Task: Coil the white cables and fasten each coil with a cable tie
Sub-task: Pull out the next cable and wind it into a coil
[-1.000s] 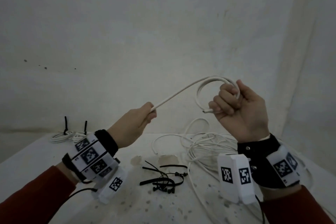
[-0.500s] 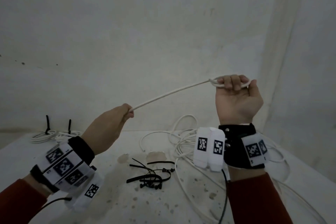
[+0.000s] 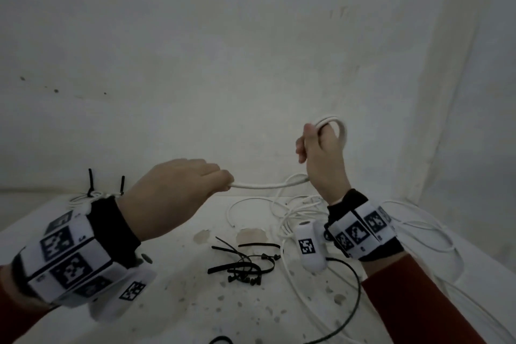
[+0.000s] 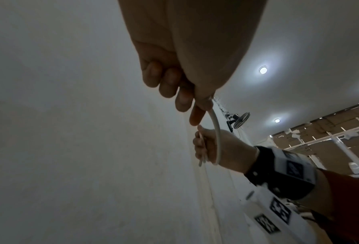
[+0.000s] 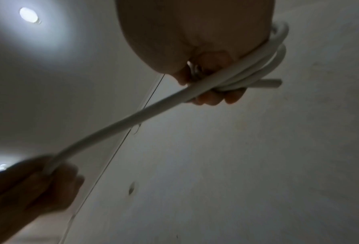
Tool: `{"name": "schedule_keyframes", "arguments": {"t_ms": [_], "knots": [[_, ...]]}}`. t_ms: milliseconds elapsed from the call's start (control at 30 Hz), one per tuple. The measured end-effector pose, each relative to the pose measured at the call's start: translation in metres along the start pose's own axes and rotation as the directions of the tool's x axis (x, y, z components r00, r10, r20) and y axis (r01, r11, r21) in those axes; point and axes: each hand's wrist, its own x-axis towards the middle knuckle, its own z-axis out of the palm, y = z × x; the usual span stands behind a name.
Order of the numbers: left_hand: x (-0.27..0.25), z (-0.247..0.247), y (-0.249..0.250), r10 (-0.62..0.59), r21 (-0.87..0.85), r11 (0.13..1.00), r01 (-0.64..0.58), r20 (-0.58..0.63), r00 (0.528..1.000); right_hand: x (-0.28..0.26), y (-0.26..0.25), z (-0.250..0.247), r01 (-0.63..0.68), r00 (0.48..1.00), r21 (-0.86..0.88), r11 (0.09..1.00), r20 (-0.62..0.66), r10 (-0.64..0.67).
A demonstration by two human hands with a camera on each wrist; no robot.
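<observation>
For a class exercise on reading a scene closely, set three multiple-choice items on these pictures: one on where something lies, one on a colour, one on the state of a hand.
1. Where do the loose cable ties lie?
A. on the table between the two forearms
B. in the left hand
C. hanging on the wall

2. What colour is the cable stretched between the hands?
A. black
B. white
C. red

3. What is the right hand doing?
A. lying flat on the table
B. hanging open and empty
C. holding loops of the cable wound round it

Answers:
1 A: the head view shows the dark ties on the table in front of the person.
2 B: it shows white in all three views.
3 C: the right wrist view shows several turns round the hand, while the left hand pinches the cable's straight run.
</observation>
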Motion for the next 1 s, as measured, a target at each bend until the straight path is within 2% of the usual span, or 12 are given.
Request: {"name": "schedule_keyframes", "arguments": {"t_ms": [100, 167, 233, 300, 433, 567, 667, 733, 767, 833, 900, 1000], "knots": [[0.0, -0.01, -0.016, 0.014, 0.101, 0.995, -0.014, 0.001, 1.0, -0.015, 0.002, -0.001, 0.078, 0.959, -0.256, 0.963, 0.283, -0.003], [0.001, -0.015, -0.027, 0.001, 0.147, 0.989, 0.001, -0.017, 1.0, -0.023, -0.002, -0.002, 0.132, 0.888, -0.333, 0.934, 0.459, 0.039], [0.002, -0.018, -0.037, -0.002, 0.152, 0.988, 0.011, -0.057, 0.998, -0.032, -0.01, -0.001, 0.15, 0.814, -0.334, 0.93, 0.576, 0.075], [0.005, -0.017, -0.043, 0.017, 0.109, 0.994, -0.006, -0.098, 0.995, -0.04, -0.017, 0.002, 0.145, 0.772, -0.242, 0.959, 0.634, 0.044], [0.011, -0.009, -0.036, -0.002, -0.012, 1.0, 0.0, -0.158, 0.987, -0.048, -0.031, 0.006, 0.115, 0.739, -0.156, 0.981, 0.673, 0.02], [0.01, 0.002, -0.029, -0.123, -0.133, 0.986, 0.097, -0.206, 0.971, -0.053, -0.037, 0.01, -0.099, 0.666, 0.028, 0.995, 0.745, 0.045], [0.005, 0.013, -0.019, -0.263, -0.369, 0.913, 0.176, -0.203, 0.943, -0.055, -0.037, 0.015, -0.25, 0.667, 0.176, 0.952, 0.744, 0.037], [0.001, 0.024, -0.007, -0.404, -0.55, 0.794, 0.257, -0.162, 0.9, -0.054, -0.036, 0.022, -0.348, 0.692, 0.274, 0.896, 0.72, 0.049], [0.0, 0.03, 0.0, -0.478, -0.657, 0.694, 0.296, -0.113, 0.871, -0.053, -0.035, 0.025, -0.385, 0.712, 0.316, 0.867, 0.699, 0.061], [0.001, 0.036, 0.015, -0.606, -0.85, 0.412, 0.329, 0.014, 0.795, -0.053, -0.033, 0.032, -0.432, 0.75, 0.385, 0.816, 0.655, 0.088], [0.006, 0.038, 0.029, -0.677, -0.945, 0.138, 0.296, 0.128, 0.725, -0.054, -0.032, 0.038, -0.471, 0.773, 0.44, 0.765, 0.623, 0.117], [0.015, 0.037, 0.039, -0.712, -0.974, -0.116, 0.196, 0.219, 0.668, -0.055, -0.033, 0.045, -0.523, 0.803, 0.535, 0.664, 0.569, 0.175]]}}
